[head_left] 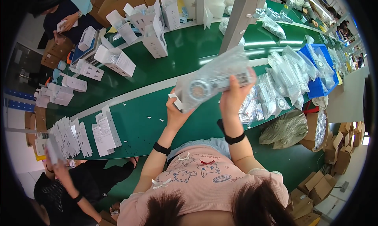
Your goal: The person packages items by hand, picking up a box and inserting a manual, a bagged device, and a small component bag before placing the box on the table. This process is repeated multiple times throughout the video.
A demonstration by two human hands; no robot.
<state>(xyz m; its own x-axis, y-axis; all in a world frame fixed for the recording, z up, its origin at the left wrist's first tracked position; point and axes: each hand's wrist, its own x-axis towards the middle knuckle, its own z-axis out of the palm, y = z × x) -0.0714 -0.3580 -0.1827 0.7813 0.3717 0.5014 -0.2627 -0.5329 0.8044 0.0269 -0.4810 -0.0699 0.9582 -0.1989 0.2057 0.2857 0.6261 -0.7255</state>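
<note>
Over the green table [138, 104], my right hand [235, 98] is closed around a clear bubble-wrap bag [220, 66]. A grey ring-shaped part [199, 89] shows through its plastic, with a longer grey piece beside it. My left hand [176, 115] is closed on a white box [175, 101] with a flap sticking out. Most of that box is hidden behind the bag's left end. The bag is tilted, its upper right end raised, and overlaps the box; how far it is inside, I cannot tell.
Bubble-wrap bags [281, 78] lie right, beside a blue bin [321, 70] of more. Flat white cartons [105, 131] are at left; open white boxes [154, 40] stand beyond. A grey post [240, 23] rises ahead. Co-workers [59, 186] are at lower left and upper left.
</note>
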